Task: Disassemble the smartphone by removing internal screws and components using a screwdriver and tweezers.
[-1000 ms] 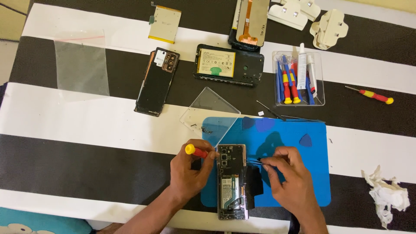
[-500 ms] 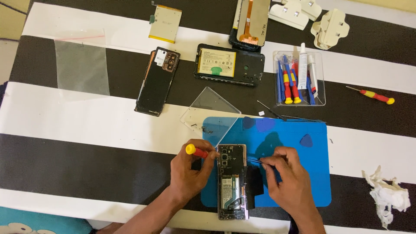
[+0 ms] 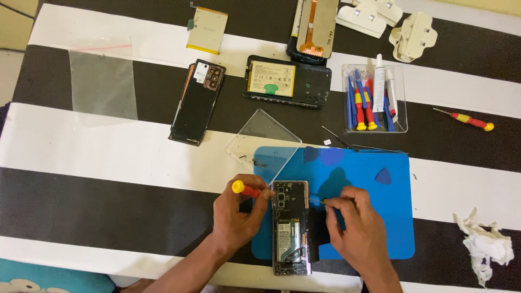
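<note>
1. Phone (image 3: 291, 228), back cover off, lying lengthwise low centre of the frame, on the left edge of the blue mat (image 3: 369, 217). Mat probably there to stop it sliding and to keep small parts from rolling off.
2. Left hand (image 3: 236, 217) just left of the phone, fingers closed around a red screwdriver (image 3: 247, 190) with a yellow cap. Driver held nearly flat, tip pointing right to the phone's upper left corner beside the camera block. Low angle looks like levering or steadying rather than turning a screw; cannot tell for sure.
3. Right hand (image 3: 355, 230) just right of the phone, fingertips pinched on tweezers (image 3: 317, 201). Tips aimed left at the phone's upper right edge. Contact point too small to see.
4. Net: both tools converge on the phone's top end from opposite sides; neither hand grips the phone itself, though the heels of both rest beside it.
5. Clear lid (image 3: 264, 144) above the mat, apparently serving as a tray for a few small dark bits, likely screws.
6. Upper frame: second phone (image 3: 196, 103), a phone frame with battery (image 3: 286, 80), a loose battery (image 3: 207, 30), a tool box (image 3: 374, 97), all well apart from the hands. Spare screwdriver (image 3: 464, 119) upper right, crumpled tissue (image 3: 485, 247) lower right.
</note>
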